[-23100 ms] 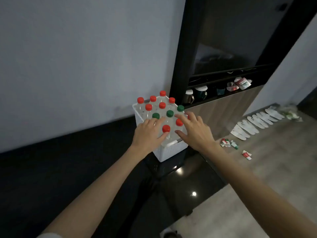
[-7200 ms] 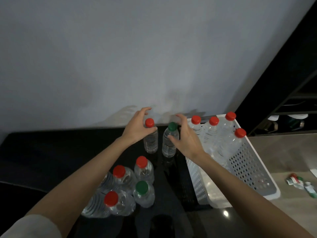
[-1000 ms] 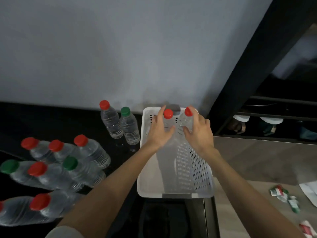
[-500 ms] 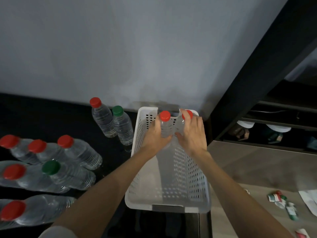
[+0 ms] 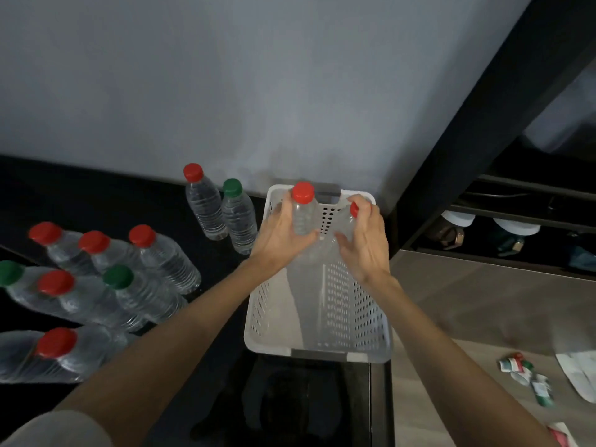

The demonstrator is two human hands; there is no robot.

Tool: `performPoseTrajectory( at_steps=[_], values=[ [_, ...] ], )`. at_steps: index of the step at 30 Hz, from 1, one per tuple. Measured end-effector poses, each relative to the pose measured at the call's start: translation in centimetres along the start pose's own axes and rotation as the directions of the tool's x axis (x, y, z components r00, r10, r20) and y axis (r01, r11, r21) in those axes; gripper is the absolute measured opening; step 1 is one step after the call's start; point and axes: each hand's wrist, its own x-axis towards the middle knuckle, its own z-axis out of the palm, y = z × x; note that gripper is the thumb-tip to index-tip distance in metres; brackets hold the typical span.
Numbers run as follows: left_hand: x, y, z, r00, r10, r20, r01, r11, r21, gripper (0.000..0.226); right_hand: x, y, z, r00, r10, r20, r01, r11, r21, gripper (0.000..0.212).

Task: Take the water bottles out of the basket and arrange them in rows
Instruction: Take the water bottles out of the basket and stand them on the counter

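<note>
Head camera looks down on a white perforated plastic basket point(image 5: 317, 353) at the right end of a glossy black surface point(image 5: 106, 201). At the basket's far end the left hand point(image 5: 283, 235) grips a clear plastic water bottle with a red cap point(image 5: 303, 217) round its body, upright. The right hand point(image 5: 366, 245) clutches a second red-capped clear bottle point(image 5: 344, 224) just beside it, tilted toward the first. Left of the basket stand a red-capped bottle point(image 5: 205, 206) and a green-capped bottle point(image 5: 241, 222) side by side — farther left, a cluster of more bottles point(image 5: 167, 259), red and green caps mixed.
</note>
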Motion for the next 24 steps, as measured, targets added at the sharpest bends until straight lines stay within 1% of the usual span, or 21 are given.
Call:
performPoseTrajectory(
  at_steps=[2, 5, 9, 13, 16, 18, 21, 24],
  values=[
    [-0.6, 0.9, -2.0, 0.999, 0.038, -0.034, -0.039, 0.999, -0.026, 0.081, -0.6, -1.0, -1.3, 0.999, -0.029, -0.039, 0.030, 0.999, 0.030, 0.067],
    [-1.9, 2.4, -5.2, 0.988, 0.093, -0.127, -0.102, 0.992, -0.069, 0.076, -1.5, -3.2, -3.8, 0.993, -0.081, -0.085, 0.085, 0.995, 0.049, 0.067],
    [-4.4, 4.4, -9.8, 0.951, 0.154, -0.267, -0.175, 0.983, -0.055, 0.071, -2.3, -7.5, -7.3, 0.977, -0.151, -0.148, 0.164, 0.984, 0.076, 0.069],
    [-7.6, 5.5, -14.7, 0.918, 0.155, -0.365, -0.186, 0.981, -0.050, 0.069, -3.1, -12.7, -9.2, 0.952, -0.247, -0.181, 0.267, 0.960, 0.091, 0.070],
    [-10.1, 5.1, -18.1, 0.908, 0.162, -0.387, -0.189, 0.981, -0.034, 0.064, -3.9, -16.4, -9.4, 0.938, -0.302, -0.173, 0.323, 0.940, 0.111, 0.070],
    [-12.1, 4.3, -19.9, 0.901, 0.184, -0.392, -0.202, 0.979, -0.004, 0.066, -4.5, -18.6, -9.2, 0.934, -0.322, -0.157, 0.344, 0.928, 0.141, 0.071],
    [-15.3, 2.6, -21.5, 0.911, 0.166, -0.378, -0.173, 0.985, 0.016, 0.068, -5.6, -21.0, -8.2, 0.923, -0.366, -0.116, 0.382, 0.903, 0.194, 0.073],
    [-18.3, 0.5, -21.8, 0.928, 0.133, -0.349, -0.137, 0.991, 0.013, 0.067, -6.8, -22.3, -6.6, 0.922, -0.382, -0.066, 0.387, 0.895, 0.222, 0.074]
  ],
)
